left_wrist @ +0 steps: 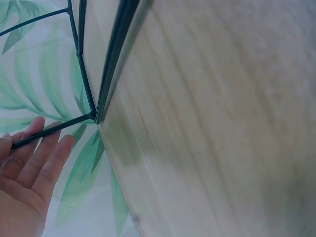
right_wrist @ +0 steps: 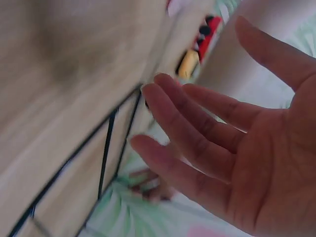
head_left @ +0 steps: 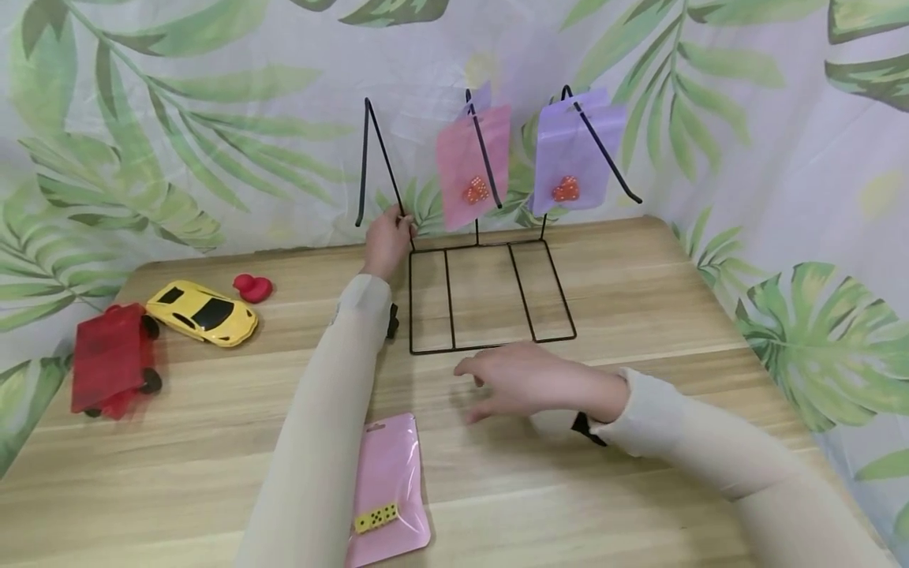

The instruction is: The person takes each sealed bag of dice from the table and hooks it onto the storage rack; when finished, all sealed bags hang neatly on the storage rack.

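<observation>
At the back of the table stands a black wire display rack (head_left: 521, 292). My left hand (head_left: 387, 244) grips the rack's left upright low down; the left wrist view shows thumb and fingers of this hand (left_wrist: 24, 192) about the thin wire. A pink pouch (head_left: 454, 166) and a purple pouch (head_left: 557, 150) hang on the middle and right hooks, each showing orange-red dice. The left hook is bare. Over the table in front of the rack's base, my right hand (head_left: 525, 383) holds nothing, fingers spread and relaxed. Near my left forearm lies a pink pouch (head_left: 401, 465) with yellow dotted pieces (head_left: 376, 517) in a row.
On the left of the wooden table (head_left: 284, 379) lie a yellow toy car (head_left: 206, 312), a small red duck (head_left: 252, 288) and a red wheeled toy (head_left: 110, 359), partly blurred. A leaf-patterned cloth (head_left: 234, 118) hangs behind the rack.
</observation>
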`<action>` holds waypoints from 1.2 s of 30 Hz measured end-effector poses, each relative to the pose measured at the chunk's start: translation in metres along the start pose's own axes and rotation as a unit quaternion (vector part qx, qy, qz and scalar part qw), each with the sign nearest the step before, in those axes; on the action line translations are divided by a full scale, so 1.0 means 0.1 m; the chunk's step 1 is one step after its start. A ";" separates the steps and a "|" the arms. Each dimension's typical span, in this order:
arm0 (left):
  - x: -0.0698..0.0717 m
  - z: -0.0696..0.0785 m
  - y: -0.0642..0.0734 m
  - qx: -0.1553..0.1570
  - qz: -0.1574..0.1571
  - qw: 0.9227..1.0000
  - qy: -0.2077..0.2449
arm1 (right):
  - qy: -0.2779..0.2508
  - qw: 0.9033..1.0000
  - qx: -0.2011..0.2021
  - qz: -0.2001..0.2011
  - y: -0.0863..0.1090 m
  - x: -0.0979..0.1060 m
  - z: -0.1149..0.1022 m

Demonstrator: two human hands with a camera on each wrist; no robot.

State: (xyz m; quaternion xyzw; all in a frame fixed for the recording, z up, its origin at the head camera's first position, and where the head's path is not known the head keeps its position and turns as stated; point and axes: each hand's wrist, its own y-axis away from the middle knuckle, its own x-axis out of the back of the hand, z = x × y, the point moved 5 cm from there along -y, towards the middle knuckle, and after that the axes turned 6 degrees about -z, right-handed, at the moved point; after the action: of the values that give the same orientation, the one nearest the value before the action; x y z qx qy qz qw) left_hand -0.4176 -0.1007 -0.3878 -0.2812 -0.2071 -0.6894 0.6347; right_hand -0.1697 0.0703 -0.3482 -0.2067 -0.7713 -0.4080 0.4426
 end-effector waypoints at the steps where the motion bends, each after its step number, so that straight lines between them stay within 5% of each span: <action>1: 0.00 0.00 0.00 -0.001 0.001 1.000 0.000 | 0.016 1.000 0.006 -0.005 -0.06 -0.02 -0.06; 16: 0.00 -0.02 -0.04 0.005 0.002 1.000 0.005 | 0.123 0.992 0.013 -0.013 -0.67 -0.20 -0.64; 31: 0.01 0.00 -0.02 0.000 0.000 1.000 0.005 | 0.151 0.988 0.032 0.015 -0.79 -0.39 -0.80; 36: 0.00 -0.01 -0.01 0.002 -0.003 1.000 0.005 | 0.105 0.994 0.038 0.002 -0.76 -0.35 -0.73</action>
State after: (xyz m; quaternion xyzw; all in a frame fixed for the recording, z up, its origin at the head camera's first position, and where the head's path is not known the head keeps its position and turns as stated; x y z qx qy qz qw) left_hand -0.4187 -0.1013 -0.3886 -0.2760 -0.2056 -0.6923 0.6342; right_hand -0.1658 -0.0319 -0.3916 -0.1474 -0.7349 -0.3967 0.5299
